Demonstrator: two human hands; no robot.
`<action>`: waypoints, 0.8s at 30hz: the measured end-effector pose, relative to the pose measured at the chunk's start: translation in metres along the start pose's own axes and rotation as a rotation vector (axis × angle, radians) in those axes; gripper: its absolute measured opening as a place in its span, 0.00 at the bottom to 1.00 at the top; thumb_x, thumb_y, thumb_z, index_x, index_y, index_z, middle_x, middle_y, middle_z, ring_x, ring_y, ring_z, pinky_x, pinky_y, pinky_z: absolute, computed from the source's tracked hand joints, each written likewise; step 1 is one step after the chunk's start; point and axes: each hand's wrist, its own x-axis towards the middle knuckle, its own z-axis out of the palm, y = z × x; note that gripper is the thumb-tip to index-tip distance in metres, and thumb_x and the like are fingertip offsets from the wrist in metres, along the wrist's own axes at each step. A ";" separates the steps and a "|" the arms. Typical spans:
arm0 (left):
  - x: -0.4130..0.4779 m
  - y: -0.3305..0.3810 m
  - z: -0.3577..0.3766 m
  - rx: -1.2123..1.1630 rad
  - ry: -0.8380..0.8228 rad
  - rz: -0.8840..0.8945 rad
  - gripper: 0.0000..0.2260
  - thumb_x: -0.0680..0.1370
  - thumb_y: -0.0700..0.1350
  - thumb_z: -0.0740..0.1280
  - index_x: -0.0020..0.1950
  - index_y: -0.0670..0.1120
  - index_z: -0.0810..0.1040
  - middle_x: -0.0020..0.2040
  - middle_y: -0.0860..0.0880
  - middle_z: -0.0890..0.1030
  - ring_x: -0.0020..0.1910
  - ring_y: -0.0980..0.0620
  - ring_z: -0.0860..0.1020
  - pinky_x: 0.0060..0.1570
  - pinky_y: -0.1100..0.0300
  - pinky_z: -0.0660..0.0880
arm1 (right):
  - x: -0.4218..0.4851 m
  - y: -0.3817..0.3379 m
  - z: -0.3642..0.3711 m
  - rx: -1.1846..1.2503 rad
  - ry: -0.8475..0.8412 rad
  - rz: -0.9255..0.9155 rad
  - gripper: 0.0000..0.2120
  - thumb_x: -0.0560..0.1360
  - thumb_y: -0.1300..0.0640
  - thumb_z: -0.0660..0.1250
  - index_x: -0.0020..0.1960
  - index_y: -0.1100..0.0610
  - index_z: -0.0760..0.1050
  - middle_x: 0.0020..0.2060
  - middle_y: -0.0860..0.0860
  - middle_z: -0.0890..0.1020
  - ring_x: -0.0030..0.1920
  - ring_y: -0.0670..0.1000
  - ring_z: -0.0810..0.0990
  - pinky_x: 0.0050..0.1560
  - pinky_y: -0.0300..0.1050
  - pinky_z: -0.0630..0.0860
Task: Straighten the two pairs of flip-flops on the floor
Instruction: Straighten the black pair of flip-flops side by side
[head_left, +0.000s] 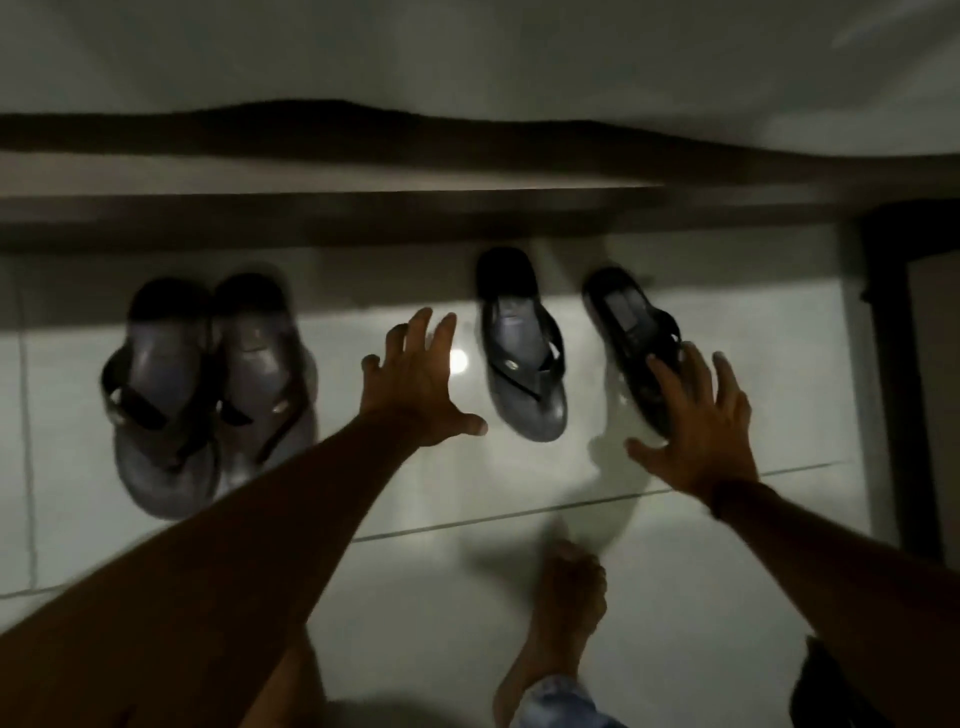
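On the pale tiled floor (675, 597), far left, one pair (208, 389) lies touching, side by side. The left hand (421, 384) hovers spread and empty between pairs. The straight flip-flop (522, 348) lies apart from the tilted flip-flop (623, 332), where the right hand (696, 441) rests, fingers splayed, its grip unclear.

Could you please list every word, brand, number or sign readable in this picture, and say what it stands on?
No text can be read.
Third flip-flop from the left: a faint mark on the heel of the footbed, too blurred to read.
Rightmost flip-flop: a pale rectangular patch on the footbed, possibly a label, illegible.
Left pair of flip-flops: no marking legible.
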 end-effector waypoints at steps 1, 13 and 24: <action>0.011 0.018 0.008 -0.001 0.000 0.016 0.63 0.61 0.70 0.79 0.85 0.54 0.45 0.86 0.48 0.45 0.83 0.40 0.48 0.75 0.32 0.59 | 0.018 0.019 -0.004 -0.006 -0.054 0.028 0.58 0.61 0.38 0.79 0.82 0.43 0.50 0.84 0.56 0.51 0.81 0.69 0.48 0.73 0.75 0.59; 0.070 0.072 0.049 0.138 0.071 0.016 0.66 0.59 0.66 0.82 0.85 0.54 0.44 0.85 0.46 0.44 0.83 0.36 0.47 0.76 0.28 0.56 | 0.132 0.051 -0.003 0.159 -0.302 -0.173 0.61 0.63 0.58 0.84 0.83 0.40 0.50 0.79 0.55 0.57 0.62 0.68 0.79 0.65 0.62 0.77; 0.093 0.075 0.034 0.195 0.045 0.121 0.67 0.56 0.59 0.86 0.85 0.55 0.48 0.85 0.46 0.48 0.81 0.38 0.55 0.76 0.32 0.60 | 0.120 0.004 0.011 0.260 -0.193 -0.116 0.58 0.65 0.57 0.83 0.83 0.39 0.50 0.66 0.56 0.69 0.55 0.67 0.81 0.58 0.61 0.79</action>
